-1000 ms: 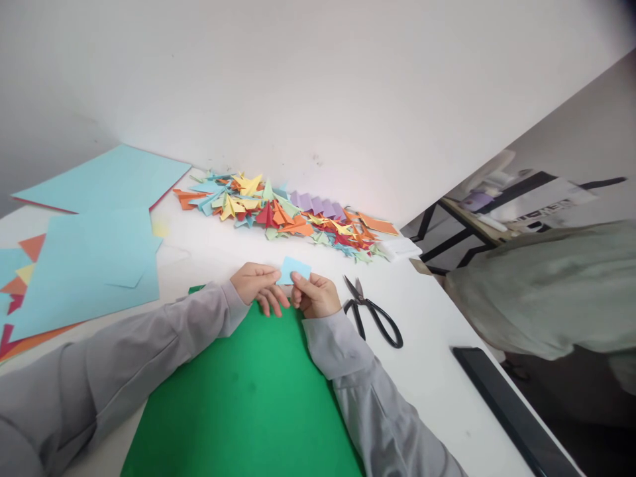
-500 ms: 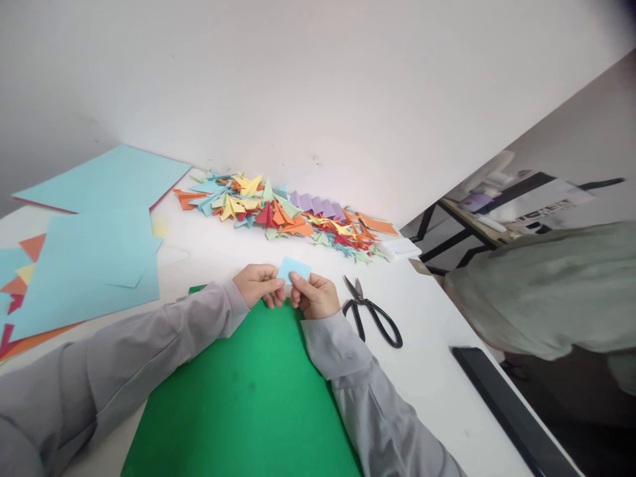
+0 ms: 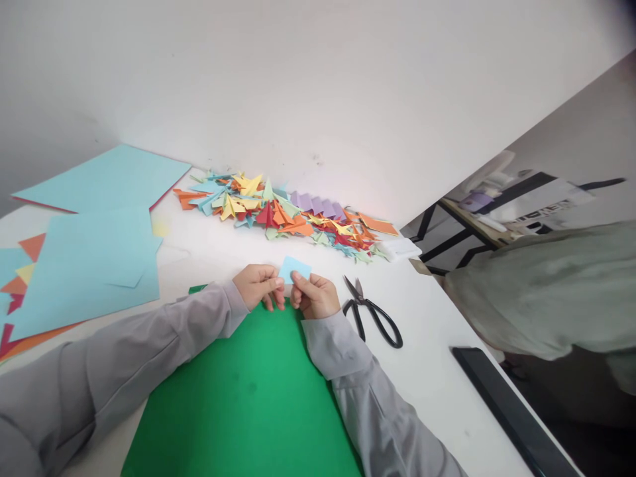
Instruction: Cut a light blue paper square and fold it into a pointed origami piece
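Taking the slip as the clock's centre, with 12 toward the wall, the green sheet (image 3: 243,391) lies nearest, from about 5 to 7 o'clock, partly under the sleeves (image 3: 163,344); a dragging forearm might shift it.

Just past it, the left hand (image 3: 258,285) comes in at 8 o'clock, thumb and forefinger seemingly pinching the slip's lower left edge, the other fingers curled below. The right hand (image 3: 315,293), at 4 o'clock, has its thumb pressed flat on the slip; the fingers behind are hidden.

The slip (image 3: 295,267), pale blue, is held between the hands, beyond the green sheet's far end. Its top edge slopes from 10 toward 4 o'clock and its left edge leans toward 1. What shows looks nearly square, with the lower part covered, so I cannot tell a long axis. Uneven pulling by the two thumbs could buckle or tear it; a loosened pinch could drop it.

The scissors (image 3: 362,301) lie at 4 o'clock near the right cuff, blades slightly parted and pointing toward 11; a swing of that wrist could knock them. Blue sheets (image 3: 89,265) lie at 9, and farther off, the planes (image 3: 278,212) heap at 12, where a careless reach could scatter them.
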`<move>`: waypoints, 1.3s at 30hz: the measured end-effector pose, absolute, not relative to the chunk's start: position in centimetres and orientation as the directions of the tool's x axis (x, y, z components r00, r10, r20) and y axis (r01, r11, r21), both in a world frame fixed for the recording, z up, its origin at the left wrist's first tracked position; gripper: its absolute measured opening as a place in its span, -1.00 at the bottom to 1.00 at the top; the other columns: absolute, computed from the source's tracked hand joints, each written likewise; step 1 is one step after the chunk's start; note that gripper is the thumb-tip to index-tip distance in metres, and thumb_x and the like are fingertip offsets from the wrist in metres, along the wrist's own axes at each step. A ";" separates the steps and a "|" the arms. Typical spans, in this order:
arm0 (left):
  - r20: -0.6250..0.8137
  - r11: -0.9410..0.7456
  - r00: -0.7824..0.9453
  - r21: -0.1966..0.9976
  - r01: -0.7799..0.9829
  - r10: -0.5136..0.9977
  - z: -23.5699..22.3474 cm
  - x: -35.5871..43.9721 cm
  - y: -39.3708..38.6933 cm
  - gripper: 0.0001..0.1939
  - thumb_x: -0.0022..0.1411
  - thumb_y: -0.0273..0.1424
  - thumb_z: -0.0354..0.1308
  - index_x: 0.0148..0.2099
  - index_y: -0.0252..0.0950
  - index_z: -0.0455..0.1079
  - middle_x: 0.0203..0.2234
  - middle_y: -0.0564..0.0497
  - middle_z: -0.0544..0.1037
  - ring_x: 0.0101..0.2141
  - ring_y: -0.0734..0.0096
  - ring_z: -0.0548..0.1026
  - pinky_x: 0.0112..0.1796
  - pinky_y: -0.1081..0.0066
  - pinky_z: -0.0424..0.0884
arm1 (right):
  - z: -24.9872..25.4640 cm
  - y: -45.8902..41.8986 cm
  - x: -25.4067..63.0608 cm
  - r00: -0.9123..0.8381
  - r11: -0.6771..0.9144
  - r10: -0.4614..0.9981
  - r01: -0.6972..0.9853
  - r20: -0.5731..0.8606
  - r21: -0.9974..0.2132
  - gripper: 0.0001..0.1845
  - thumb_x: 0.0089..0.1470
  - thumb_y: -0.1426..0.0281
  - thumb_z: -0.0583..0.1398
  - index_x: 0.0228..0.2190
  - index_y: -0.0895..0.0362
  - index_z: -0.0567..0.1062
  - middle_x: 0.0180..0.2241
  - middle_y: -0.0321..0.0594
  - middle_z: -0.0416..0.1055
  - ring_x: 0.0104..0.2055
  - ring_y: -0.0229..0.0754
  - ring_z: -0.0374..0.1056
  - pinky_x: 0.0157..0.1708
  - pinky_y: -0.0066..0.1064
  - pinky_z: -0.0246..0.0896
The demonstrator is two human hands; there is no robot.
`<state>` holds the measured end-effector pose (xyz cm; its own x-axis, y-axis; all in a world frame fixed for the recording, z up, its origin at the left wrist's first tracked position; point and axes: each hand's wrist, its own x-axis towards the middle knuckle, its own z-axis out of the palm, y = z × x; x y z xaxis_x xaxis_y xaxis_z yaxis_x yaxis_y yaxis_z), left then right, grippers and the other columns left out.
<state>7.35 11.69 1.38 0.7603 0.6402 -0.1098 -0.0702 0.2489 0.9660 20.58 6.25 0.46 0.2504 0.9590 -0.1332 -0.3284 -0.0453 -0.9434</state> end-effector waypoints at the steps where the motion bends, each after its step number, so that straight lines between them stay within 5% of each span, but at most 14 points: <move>1: -0.108 0.250 0.766 0.966 -0.071 0.634 1.4 7.3 11.7 -0.71 -0.08 -0.26 0.16 -0.54 -0.39 0.20 -0.74 0.01 0.42 -0.66 0.43 0.44 -0.69 0.52 0.31 | 0.5 6.2 20.6 0.248 -0.046 0.960 -0.323 -0.131 -0.945 -0.62 -0.31 0.24 0.30 -0.84 0.18 0.30 -0.88 -0.38 0.19 -0.83 -0.41 0.05 -0.82 -0.52 -0.13; 9: -0.100 0.216 0.770 0.975 -0.051 0.630 1.7 7.2 11.6 -0.68 -0.13 -0.24 0.20 -0.47 -0.43 0.28 -0.59 -0.04 0.45 -0.58 0.44 0.44 -0.65 0.49 0.34 | 0.3 6.2 20.4 0.214 0.001 0.976 -0.232 -0.050 -0.973 -0.63 -0.26 0.23 0.27 -0.82 0.18 0.32 -0.85 -0.37 0.23 -0.82 -0.41 0.06 -0.83 -0.53 -0.14; 25: -0.096 0.229 0.799 0.972 -0.053 0.594 1.6 7.2 11.7 -0.71 -0.12 -0.27 0.20 -0.52 -0.42 0.28 -0.68 0.00 0.42 -0.65 0.46 0.42 -0.70 0.53 0.28 | -0.4 6.1 20.0 0.193 0.071 0.980 -0.119 0.047 -0.990 -0.64 -0.22 0.19 0.24 -0.76 0.18 0.32 -0.84 -0.37 0.25 -0.82 -0.41 0.06 -0.82 -0.52 -0.13; 34: -0.190 0.380 0.810 0.924 -0.044 0.555 2.1 7.0 12.3 -0.70 -0.21 -0.30 0.25 -0.52 -0.43 0.27 -0.73 0.02 0.41 -0.69 0.41 0.42 -0.71 0.50 0.28 | 0.2 6.1 20.0 0.195 -0.026 0.976 -0.318 -0.092 -0.948 -0.60 -0.26 0.09 0.23 -0.73 0.19 0.39 -0.86 -0.36 0.24 -0.83 -0.38 0.07 -0.83 -0.52 -0.06; 39: -0.231 0.434 0.799 0.900 -0.042 0.555 2.1 7.0 12.5 -0.68 -0.16 -0.25 0.22 -0.56 -0.42 0.23 -0.78 0.00 0.40 -0.72 0.40 0.41 -0.71 0.49 0.30 | 0.3 6.0 19.9 0.227 -0.053 0.967 -0.272 -0.117 -0.961 -0.58 -0.26 0.09 0.23 -0.76 0.18 0.36 -0.88 -0.38 0.20 -0.85 -0.40 0.05 -0.84 -0.54 -0.10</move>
